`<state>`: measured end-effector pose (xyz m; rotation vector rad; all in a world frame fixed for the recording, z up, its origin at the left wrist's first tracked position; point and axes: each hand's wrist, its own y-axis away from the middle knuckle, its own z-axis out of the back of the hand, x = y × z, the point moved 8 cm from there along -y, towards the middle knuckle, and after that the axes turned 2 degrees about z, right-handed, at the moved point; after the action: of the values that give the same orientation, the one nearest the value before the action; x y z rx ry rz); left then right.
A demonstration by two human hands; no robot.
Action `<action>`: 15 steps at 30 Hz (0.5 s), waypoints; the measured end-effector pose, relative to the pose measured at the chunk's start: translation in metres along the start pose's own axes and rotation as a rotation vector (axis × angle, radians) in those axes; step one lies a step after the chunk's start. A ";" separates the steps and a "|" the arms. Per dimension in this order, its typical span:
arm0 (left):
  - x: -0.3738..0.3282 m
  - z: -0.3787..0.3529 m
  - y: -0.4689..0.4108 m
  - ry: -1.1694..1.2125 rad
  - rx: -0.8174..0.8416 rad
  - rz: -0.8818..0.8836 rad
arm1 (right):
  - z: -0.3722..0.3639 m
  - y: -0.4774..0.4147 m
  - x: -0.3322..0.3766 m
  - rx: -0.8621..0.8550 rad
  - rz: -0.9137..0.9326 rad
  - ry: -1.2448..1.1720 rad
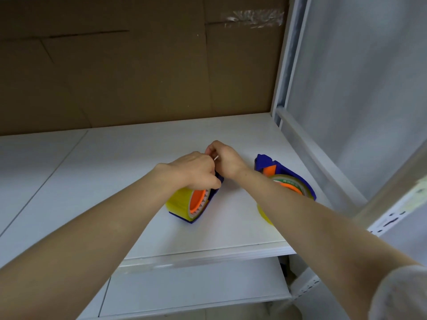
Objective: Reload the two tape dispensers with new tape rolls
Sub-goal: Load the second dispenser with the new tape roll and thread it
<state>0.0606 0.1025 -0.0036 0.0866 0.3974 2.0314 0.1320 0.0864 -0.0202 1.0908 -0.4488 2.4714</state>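
Observation:
Two blue tape dispensers rest on a white shelf [138, 158]. The left dispenser [196, 217] carries a yellowish clear tape roll [179, 202] on an orange hub. My left hand [196, 169] grips the top front of this dispenser. My right hand [223, 158] meets it just above, pinching what looks like the loose end of the tape between its fingers. The right dispenser [269, 163] lies flat with a tape roll [291, 183] in it, partly hidden behind my right forearm.
A brown cardboard wall [138, 65] backs the shelf. A white metal upright [291, 65] and rail stand at the right. A lower shelf [196, 289] shows below the front edge.

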 end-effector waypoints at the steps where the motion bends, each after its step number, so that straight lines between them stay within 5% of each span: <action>1: 0.000 0.000 0.000 0.005 0.002 0.002 | 0.001 -0.003 -0.001 -0.004 -0.033 -0.014; 15: 0.001 0.008 0.013 0.148 -0.079 -0.001 | 0.012 -0.004 -0.008 0.071 -0.216 0.083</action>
<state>0.0506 0.0995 0.0083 -0.1128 0.4091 2.0568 0.1466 0.0828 -0.0184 1.0023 -0.2075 2.3462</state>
